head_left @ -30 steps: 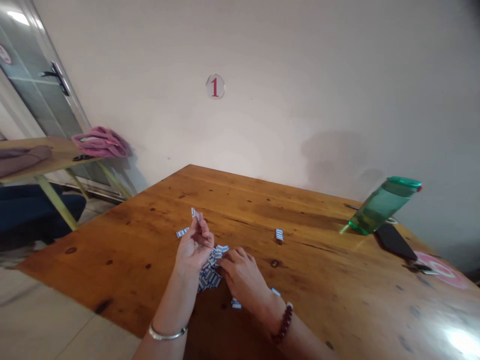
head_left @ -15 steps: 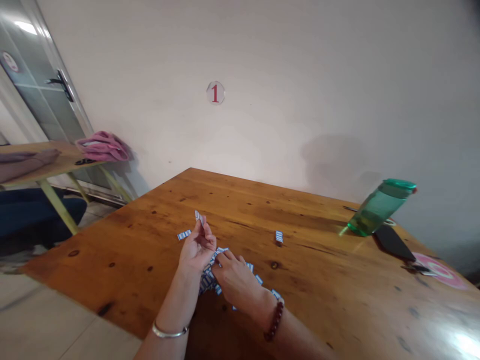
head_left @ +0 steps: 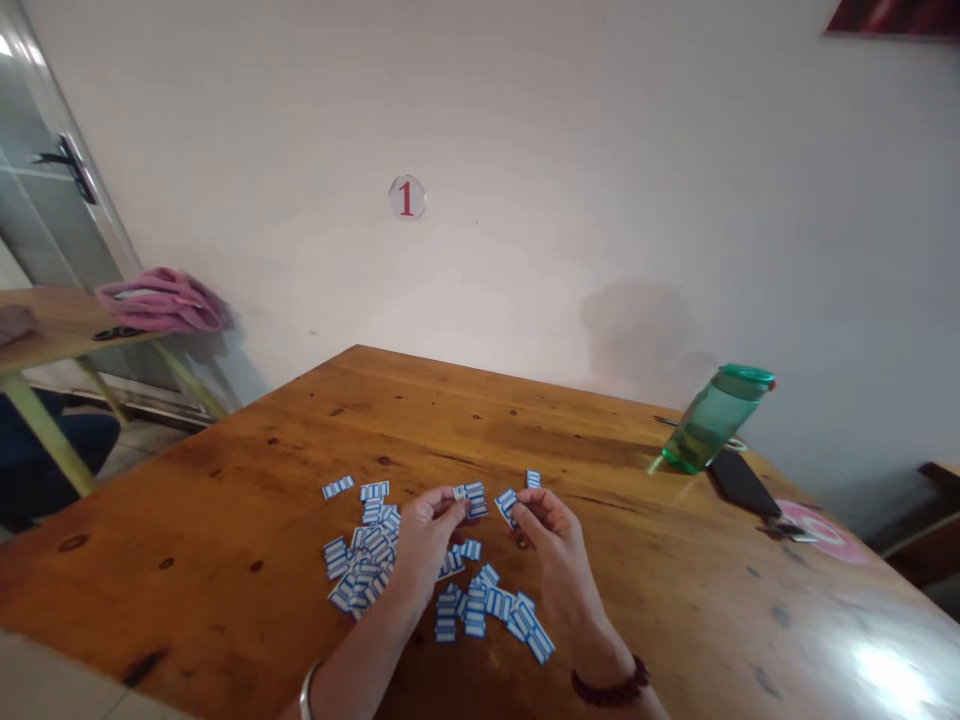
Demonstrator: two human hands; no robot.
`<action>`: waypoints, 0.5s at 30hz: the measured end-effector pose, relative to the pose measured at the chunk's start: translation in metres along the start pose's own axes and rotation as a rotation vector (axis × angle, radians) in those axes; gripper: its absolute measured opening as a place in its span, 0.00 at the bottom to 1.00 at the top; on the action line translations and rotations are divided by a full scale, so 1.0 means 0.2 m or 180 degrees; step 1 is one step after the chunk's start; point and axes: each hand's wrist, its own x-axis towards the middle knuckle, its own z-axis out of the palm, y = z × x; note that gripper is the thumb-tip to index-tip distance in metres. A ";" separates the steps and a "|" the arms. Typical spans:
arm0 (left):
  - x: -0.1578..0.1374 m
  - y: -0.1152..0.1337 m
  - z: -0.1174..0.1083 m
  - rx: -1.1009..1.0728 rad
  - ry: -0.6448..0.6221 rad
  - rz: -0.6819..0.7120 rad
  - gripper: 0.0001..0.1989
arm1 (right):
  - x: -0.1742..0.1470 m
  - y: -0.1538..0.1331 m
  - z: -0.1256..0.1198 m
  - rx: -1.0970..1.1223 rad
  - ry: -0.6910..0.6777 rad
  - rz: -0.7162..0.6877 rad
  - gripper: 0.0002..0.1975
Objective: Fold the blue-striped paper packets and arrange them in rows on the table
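Note:
Between its thumb and fingers my left hand (head_left: 429, 535) pinches a small blue-and-white striped card (head_left: 475, 499); whether it is one card or two overlapping cannot be told. My right hand (head_left: 559, 545) pinches another small striped card (head_left: 506, 505), a short gap away from the first. Below and left of my left hand lies a loose heap of like cards (head_left: 364, 570), partly hidden by my wrist. A second scattered group of cards (head_left: 495, 602) lies between my forearms. Just beyond my right fingertips rests a single card (head_left: 533, 479), and one more card (head_left: 337, 487) lies apart at the left.
A green bottle (head_left: 716, 420) stands at the right rear, beside a dark flat object (head_left: 742, 483) and a pink round sticker (head_left: 825, 535). The wooden table (head_left: 420, 390) meets the wall behind. On another table at left lies a pink cloth (head_left: 161, 300), near a person's arm (head_left: 15, 323).
My hands have come up off the heap and moved apart, each now pinching a card in front. The heap is more exposed and spread. The view has turned slightly right.

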 end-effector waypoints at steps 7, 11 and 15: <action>-0.01 -0.03 0.02 0.0238 -0.0197 0.0079 0.05 | -0.02 0.04 0.02 -0.0291 0.0091 -0.0182 0.08; -0.02 -0.04 0.03 0.0239 -0.0267 0.0052 0.05 | -0.03 0.05 0.02 -0.0544 0.0249 -0.0341 0.08; -0.03 -0.04 0.04 0.0213 -0.0315 0.0046 0.05 | -0.03 0.06 0.03 -0.0641 0.0242 -0.0414 0.08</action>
